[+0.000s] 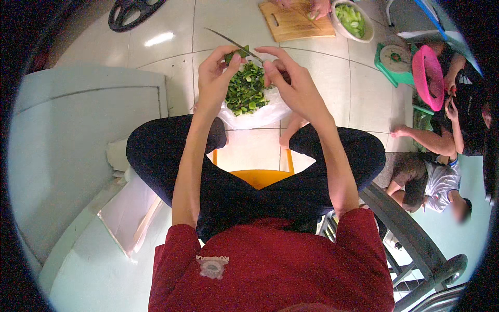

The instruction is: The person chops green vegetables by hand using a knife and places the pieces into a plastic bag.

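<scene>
My right hand (296,83) is closed around a knife (227,39), whose thin dark blade points up and to the left, past my left hand. Pinched in my left hand (214,78) is a green vegetable piece (241,52), close to the blade; its exact kind cannot be made out. Below both hands, between my feet, a white plastic bag (244,121) lies open on the floor. Many cut green vegetable pieces (244,91) are heaped in it. My fingers partly hide the knife's handle.
Ahead, another person's hands work at a wooden cutting board (296,31) beside a white bowl (365,36) of pale green slices. To the right are a green scale (390,73), a pink basket (423,83) and seated people. A grey cabinet (83,130) stands left; a yellow stool (260,178) is beneath me.
</scene>
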